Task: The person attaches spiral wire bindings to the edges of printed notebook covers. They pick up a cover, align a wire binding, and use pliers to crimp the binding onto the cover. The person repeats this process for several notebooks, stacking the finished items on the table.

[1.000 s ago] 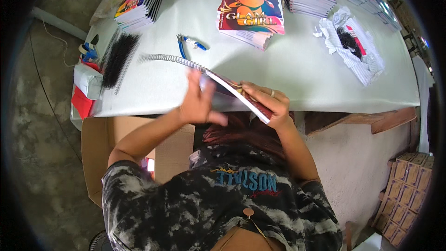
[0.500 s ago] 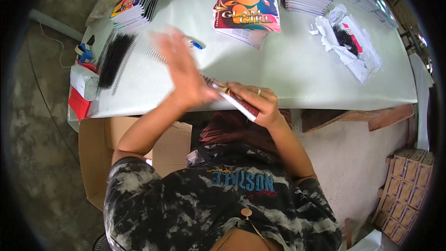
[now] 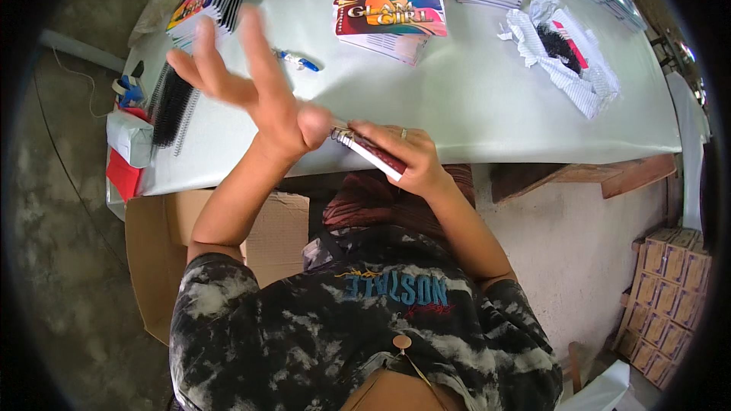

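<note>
Right hand [image 3: 415, 156] is clamped on a notebook [image 3: 371, 154], held tilted at the table's near edge, spine side showing; left hand [image 3: 274, 110] is open, fingers spread and blurred, its thumb side by the spine's upper end. Whether it touches the wire coil [image 3: 339, 135] there cannot be told. Likely faults: coil skipping a hole or bending if the left palm pushes unevenly; pages slipping out of line if the right grip loosens; notebook falling into the lap, there being no table [image 3: 472, 114] squarely beneath it. Around: loose coils [image 3: 169, 110] lie left, partly behind the left fingers, and could snag a wide sweep. A blue-handled tool [image 3: 303, 63] lies just beyond that hand, partly hidden. Further off, a notebook stack [image 3: 392, 7] stands ahead; crumpled paper [image 3: 598, 91] holding a dark tangle [image 3: 558, 49] lies right, well clear of both hands.
</note>
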Available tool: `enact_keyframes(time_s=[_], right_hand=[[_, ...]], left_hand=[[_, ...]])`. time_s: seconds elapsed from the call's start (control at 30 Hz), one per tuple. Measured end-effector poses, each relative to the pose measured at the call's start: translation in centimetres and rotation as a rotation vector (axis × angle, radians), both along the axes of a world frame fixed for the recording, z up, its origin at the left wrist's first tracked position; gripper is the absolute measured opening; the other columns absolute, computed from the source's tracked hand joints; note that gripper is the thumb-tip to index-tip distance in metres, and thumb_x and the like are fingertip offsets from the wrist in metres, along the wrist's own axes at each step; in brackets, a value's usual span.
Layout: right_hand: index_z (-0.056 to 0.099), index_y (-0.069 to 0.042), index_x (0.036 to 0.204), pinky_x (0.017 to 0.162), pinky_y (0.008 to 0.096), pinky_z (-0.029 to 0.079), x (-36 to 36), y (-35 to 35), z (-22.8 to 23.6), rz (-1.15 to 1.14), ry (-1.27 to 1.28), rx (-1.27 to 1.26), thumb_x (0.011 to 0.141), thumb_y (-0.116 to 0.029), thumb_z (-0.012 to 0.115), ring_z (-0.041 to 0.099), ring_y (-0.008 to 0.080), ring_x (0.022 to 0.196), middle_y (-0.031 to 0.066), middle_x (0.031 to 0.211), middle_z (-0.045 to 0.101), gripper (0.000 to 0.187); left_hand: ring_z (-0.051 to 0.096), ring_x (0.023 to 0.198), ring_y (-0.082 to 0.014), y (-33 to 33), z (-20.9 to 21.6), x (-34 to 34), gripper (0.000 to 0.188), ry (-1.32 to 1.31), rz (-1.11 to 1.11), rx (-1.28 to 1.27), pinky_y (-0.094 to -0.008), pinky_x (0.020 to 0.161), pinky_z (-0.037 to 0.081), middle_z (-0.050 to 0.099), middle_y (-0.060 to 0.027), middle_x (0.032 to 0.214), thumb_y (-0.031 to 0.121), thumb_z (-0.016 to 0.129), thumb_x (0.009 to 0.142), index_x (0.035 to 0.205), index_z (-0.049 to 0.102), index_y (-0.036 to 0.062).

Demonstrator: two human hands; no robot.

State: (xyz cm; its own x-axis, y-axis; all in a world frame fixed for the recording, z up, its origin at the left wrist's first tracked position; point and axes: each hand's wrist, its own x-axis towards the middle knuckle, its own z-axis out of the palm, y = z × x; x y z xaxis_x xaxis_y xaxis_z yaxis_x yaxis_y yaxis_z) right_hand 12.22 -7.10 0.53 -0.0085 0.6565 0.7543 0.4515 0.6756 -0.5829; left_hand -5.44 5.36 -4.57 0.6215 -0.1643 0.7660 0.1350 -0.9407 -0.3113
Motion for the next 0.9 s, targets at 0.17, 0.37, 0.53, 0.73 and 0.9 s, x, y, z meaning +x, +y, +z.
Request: enact_keyframes(time_s=[0.17,0.37,0.53,0.73,0.9], right_hand=[[0.059,-0.004,0.114,0.069,0.0349,0.051,1.0,0.9,-0.5,-0.058,0.095,-0.006,0.061,0.007,0.058,0.065,0.0284,0.079,0.0149,0.096,0.065,0.053],[0.06,-0.006,0.114,0.072,0.0351,0.051,0.5,0.4,-0.8,0.009,0.064,-0.086,0.061,0.004,0.063,0.065,0.0271,0.084,0.0142,0.098,0.065,0.054],[0.059,-0.007,0.115,0.073,0.034,0.051,0.6,0.3,-0.3,-0.013,0.082,-0.054,0.062,0.001,0.065,0.065,0.0277,0.086,0.0143,0.1,0.065,0.053],[0.057,0.0,0.115,0.075,0.0311,0.051,0.4,-0.7,0.8,-0.103,0.215,-0.148,0.077,-0.002,0.06,0.066,0.0239,0.088,0.013,0.101,0.066,0.039],[0.038,-0.001,0.131,0.101,0.0532,0.023,-0.9,-3.3,4.6,-0.143,0.151,0.216,0.082,-0.023,0.057,0.028,0.0423,0.126,0.0218,0.136,0.034,0.057]], left_hand=[[0.031,0.12,-0.0489,-5.9,4.0,2.0,0.086,0.226,-0.193,-0.203,-0.0672,0.098,0.013,0.042,-0.0317,0.123,0.069,0.054,0.071,0.124,0.045,0.0015],[0.036,0.116,-0.0487,-4.5,7.9,4.8,0.098,-0.075,0.149,-0.361,-0.0689,0.088,0.022,0.038,-0.0286,0.127,0.079,0.041,0.069,0.123,0.04,-0.0033],[0.031,0.119,-0.0524,-5.5,5.9,4.2,0.098,-0.126,0.003,-0.124,-0.0683,0.095,0.017,0.039,-0.0278,0.126,0.077,0.042,0.072,0.133,0.034,0.0014],[0.007,0.13,-0.0547,-9.1,2.1,3.3,0.103,0.089,-0.117,-0.625,-0.0662,0.1,0.007,0.005,-0.0406,0.138,0.064,0.053,0.076,0.14,0.009,-0.0041],[0.041,0.119,-0.0476,-12.0,14.2,4.5,0.05,0.112,-0.285,-0.909,-0.0435,0.096,0.039,0.037,-0.0401,0.126,0.013,0.043,0.09,0.129,0.03,-0.0165]])
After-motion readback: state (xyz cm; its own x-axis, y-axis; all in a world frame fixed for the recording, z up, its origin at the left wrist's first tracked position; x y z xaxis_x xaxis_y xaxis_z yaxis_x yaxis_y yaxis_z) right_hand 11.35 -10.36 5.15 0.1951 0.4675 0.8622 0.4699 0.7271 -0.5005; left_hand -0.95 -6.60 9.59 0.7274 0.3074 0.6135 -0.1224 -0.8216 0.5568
